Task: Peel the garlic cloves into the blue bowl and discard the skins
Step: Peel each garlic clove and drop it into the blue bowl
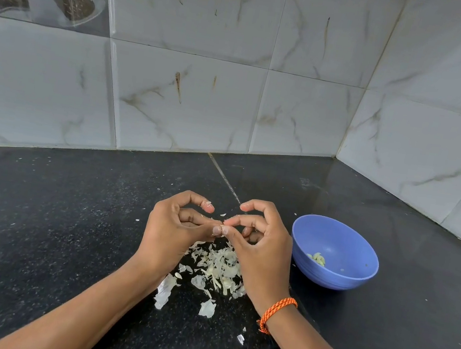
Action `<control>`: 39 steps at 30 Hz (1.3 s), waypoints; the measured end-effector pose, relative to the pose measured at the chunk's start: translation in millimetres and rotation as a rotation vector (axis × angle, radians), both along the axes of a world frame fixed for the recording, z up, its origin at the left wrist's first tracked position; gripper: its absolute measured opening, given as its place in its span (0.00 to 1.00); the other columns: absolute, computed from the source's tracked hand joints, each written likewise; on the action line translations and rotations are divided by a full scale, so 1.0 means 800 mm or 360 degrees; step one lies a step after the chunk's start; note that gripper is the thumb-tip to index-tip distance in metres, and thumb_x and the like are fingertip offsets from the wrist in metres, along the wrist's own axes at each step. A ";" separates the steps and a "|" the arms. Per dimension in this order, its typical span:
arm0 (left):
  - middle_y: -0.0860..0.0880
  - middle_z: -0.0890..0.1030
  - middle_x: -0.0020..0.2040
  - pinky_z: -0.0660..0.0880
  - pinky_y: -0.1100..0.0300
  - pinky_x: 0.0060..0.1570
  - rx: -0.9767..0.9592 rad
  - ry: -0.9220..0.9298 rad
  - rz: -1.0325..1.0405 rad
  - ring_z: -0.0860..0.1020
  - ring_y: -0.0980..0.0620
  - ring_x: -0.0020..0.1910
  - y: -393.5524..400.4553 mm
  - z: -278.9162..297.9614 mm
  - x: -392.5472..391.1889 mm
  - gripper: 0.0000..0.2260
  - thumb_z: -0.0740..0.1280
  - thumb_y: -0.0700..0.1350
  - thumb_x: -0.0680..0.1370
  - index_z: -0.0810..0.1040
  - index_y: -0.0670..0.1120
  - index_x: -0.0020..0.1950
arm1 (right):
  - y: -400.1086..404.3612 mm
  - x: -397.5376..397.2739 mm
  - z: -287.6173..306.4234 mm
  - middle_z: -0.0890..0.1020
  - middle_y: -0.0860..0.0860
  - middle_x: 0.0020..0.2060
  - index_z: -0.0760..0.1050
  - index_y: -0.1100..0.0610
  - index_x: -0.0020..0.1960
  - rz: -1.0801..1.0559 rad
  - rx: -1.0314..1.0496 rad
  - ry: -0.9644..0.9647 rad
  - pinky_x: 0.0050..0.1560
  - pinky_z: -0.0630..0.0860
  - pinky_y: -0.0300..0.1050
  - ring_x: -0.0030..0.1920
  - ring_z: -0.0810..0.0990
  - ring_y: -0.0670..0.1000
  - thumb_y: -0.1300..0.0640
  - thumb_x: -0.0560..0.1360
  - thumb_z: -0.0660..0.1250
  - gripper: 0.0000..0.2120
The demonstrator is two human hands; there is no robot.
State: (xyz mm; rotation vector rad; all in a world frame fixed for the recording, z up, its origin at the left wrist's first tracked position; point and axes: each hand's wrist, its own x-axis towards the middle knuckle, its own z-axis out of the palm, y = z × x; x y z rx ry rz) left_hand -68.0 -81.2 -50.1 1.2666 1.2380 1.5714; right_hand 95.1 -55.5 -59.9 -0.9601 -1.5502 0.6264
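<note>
I see both hands — left (175, 226), right (257, 242) — pinching one small clove (222, 229) between fingertips, above the skins (217, 266); bowl (357, 282) just right holds peeled cloves (317, 258).

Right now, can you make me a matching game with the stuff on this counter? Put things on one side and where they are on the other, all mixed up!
Things:
1. peeled cloves
2. garlic skins
3. orange wristband
4. blue bowl

Places:
A. on the right wrist
B. inside the bowl
C. on the counter, right of the hands
D. heaped on the counter under the hands

Pairs: 1-B, 2-D, 3-A, 4-C
</note>
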 end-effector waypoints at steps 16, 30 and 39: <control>0.38 0.88 0.44 0.84 0.59 0.49 0.0010 -0.0091 -0.0097 0.89 0.41 0.45 0.004 -0.002 -0.007 0.20 0.82 0.34 0.71 0.77 0.38 0.57 | 0.004 0.004 0.000 0.89 0.45 0.44 0.79 0.49 0.64 0.0228 -0.0057 0.0025 0.47 0.86 0.47 0.47 0.88 0.47 0.62 0.76 0.78 0.19; 0.41 0.83 0.41 0.83 0.54 0.46 -0.0077 -0.0293 -0.0306 0.82 0.44 0.38 0.015 -0.009 -0.015 0.22 0.82 0.37 0.68 0.78 0.40 0.58 | 0.007 0.006 0.006 0.89 0.48 0.44 0.76 0.49 0.65 0.0266 -0.0056 0.0090 0.50 0.86 0.52 0.45 0.88 0.52 0.64 0.76 0.78 0.22; 0.45 0.87 0.37 0.81 0.52 0.41 0.0144 0.0304 0.0094 0.83 0.49 0.36 0.014 -0.010 -0.024 0.05 0.79 0.46 0.77 0.90 0.46 0.45 | 0.001 0.025 0.060 0.86 0.42 0.39 0.75 0.47 0.67 0.0047 0.0287 -0.0466 0.43 0.82 0.40 0.39 0.84 0.47 0.64 0.74 0.77 0.26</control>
